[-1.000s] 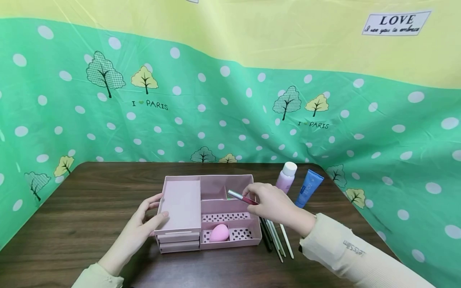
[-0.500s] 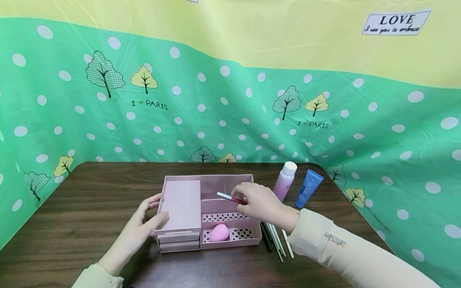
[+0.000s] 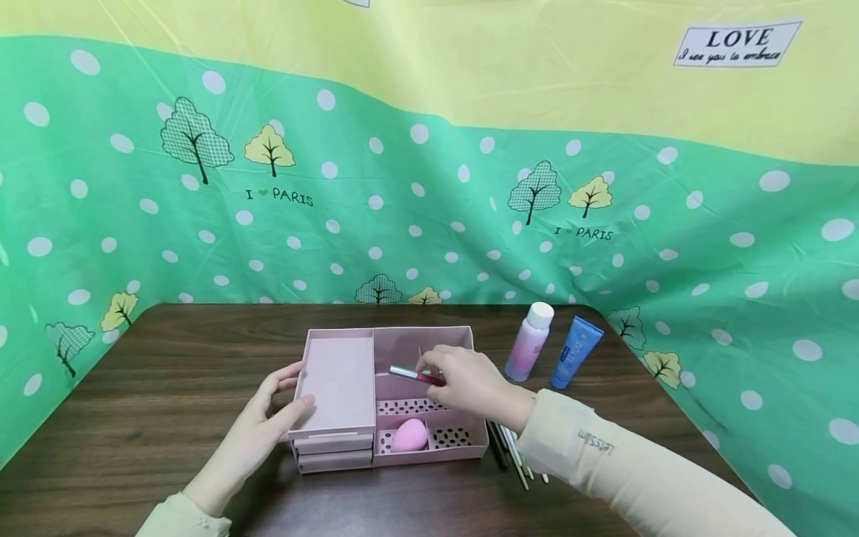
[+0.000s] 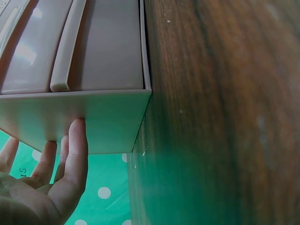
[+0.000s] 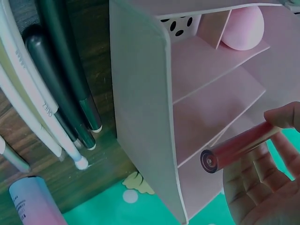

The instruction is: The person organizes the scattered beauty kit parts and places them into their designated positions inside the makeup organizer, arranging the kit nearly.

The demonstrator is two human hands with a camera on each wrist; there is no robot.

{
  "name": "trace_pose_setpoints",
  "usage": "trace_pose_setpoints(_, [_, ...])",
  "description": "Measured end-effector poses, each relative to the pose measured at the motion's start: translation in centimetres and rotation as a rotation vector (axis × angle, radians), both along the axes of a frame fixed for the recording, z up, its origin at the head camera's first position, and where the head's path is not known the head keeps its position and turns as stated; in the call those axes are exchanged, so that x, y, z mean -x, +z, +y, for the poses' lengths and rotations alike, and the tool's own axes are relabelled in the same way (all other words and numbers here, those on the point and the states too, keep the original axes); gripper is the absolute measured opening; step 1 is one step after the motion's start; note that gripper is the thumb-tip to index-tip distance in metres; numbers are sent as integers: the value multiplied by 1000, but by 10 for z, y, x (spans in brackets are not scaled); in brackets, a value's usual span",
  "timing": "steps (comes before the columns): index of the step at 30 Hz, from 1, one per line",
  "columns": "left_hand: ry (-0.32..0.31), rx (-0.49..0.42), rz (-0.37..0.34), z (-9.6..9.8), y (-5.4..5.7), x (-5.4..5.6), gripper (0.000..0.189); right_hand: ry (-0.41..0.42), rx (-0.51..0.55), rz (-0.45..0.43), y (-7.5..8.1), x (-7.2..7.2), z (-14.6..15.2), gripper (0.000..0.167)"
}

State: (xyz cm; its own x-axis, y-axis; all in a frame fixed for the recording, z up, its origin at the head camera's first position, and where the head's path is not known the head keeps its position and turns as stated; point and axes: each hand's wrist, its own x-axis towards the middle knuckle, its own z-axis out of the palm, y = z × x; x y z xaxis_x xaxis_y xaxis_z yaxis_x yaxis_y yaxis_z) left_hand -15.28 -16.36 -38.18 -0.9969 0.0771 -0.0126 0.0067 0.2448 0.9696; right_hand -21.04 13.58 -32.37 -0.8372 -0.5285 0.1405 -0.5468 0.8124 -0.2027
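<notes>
A pink cosmetics organizer point(image 3: 338, 380) stands on the table, its lidded drawer side at left and open compartments at right. My left hand point(image 3: 258, 421) rests against its left side, fingertips touching the wall. Between thumb and fingers, my right hand point(image 3: 470, 384) pinches a slim lip gloss tube point(image 3: 403, 371) with a silver end and dark red body. It is held over the middle and back compartments, silver end pointing left. In the right wrist view the red tube point(image 5: 239, 147) shows its dark round end. A pink makeup sponge point(image 3: 408, 435) sits in the front compartment.
Several slim black and white sticks point(image 3: 515, 455) lie right of the organizer, partly under the right forearm. Behind them stand a pink-and-white bottle point(image 3: 526, 347) with a white cap and a blue squeeze tube point(image 3: 575, 352). A green and yellow printed cloth point(image 3: 416, 194) hangs behind the table.
My right hand has moved left with the lip gloss tube, from the organizer's right edge to over its middle compartments. The left hand has stayed in place.
</notes>
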Motion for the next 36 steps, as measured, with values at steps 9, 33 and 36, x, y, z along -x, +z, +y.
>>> trace_pose_setpoints(9, [-2, 10, -1, 0, -1, 1, 59, -4, -13, 2, -8, 3, 1, 19])
trace_pose_setpoints(33, [0, 20, 11, 0, -2, 1, 58, 38, -75, -15, -37, 7, -3, 20])
trace_pose_setpoints(36, [-1, 27, 13, 0, -1, 1, 58, 34, -71, -17, -36, 6, -4, 20])
